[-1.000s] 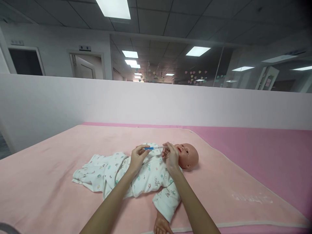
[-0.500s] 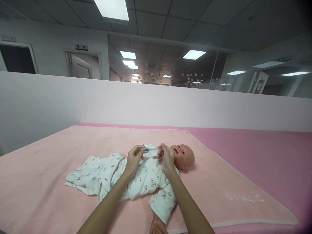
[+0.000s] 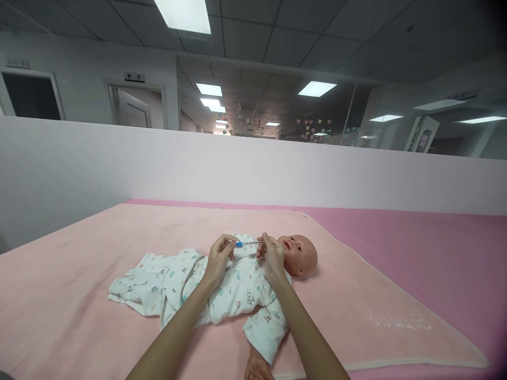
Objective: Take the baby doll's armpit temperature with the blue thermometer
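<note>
A thin glass thermometer (image 3: 251,243) with a blue end is held level above the doll's chest. My left hand (image 3: 218,257) pinches it by the blue end, at the left. At the other end, the fingertips of my right hand (image 3: 273,258) close on the clear stem and hide its tip. Below both hands a baby doll (image 3: 300,254) lies on its back, head to the right and mouth parted. It wears a white patterned outfit (image 3: 224,301), and one brown hand sticks out of the near sleeve. My forearms cover part of the outfit.
Under the doll a peach blanket (image 3: 71,279) with a pale edge is spread over a pink surface (image 3: 443,253). A white partition (image 3: 253,169) rises behind it. Beyond stand doorways and a glass wall with heart stickers.
Both hands keep the same hold on the thermometer, which looks slightly turned, its scale marks less distinct. The whole view has shifted by a few pixels.
</note>
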Demonstrator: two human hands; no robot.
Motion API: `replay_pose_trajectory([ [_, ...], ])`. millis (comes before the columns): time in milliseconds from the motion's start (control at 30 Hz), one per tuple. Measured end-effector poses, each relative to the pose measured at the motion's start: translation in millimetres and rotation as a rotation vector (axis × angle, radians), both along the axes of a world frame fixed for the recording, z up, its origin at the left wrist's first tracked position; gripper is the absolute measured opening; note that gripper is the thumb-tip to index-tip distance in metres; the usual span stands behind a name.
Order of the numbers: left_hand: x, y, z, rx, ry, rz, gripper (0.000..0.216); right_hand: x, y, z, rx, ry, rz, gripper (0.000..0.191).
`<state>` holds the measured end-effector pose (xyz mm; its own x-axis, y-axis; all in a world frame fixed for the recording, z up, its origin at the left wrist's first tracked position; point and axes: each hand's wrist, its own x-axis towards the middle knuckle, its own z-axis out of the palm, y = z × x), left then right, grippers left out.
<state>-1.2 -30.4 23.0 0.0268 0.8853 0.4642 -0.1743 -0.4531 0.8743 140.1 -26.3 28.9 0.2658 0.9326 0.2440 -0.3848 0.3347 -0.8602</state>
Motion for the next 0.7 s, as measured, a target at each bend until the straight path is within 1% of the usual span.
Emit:
replay_pose_trajectory([
  [100, 0.9, -1.1, 1.6, -0.013, -0.016, 0.006, 0.015, 0.4, 0.9, -0.7, 0.007, -0.002, 0.004, 0.034],
  [367, 2.2, -4.8, 4.3, -0.018, 0.004, -0.043, 0.010, -0.1, 1.7, -0.4, 0.009, 0.008, -0.002, 0.033],
  [700, 2.2, -6.0, 3.8, -0.027, -0.009, -0.053, 0.014, 0.0, 1.0, 0.5, -0.010, 0.001, -0.014, 0.032],
])
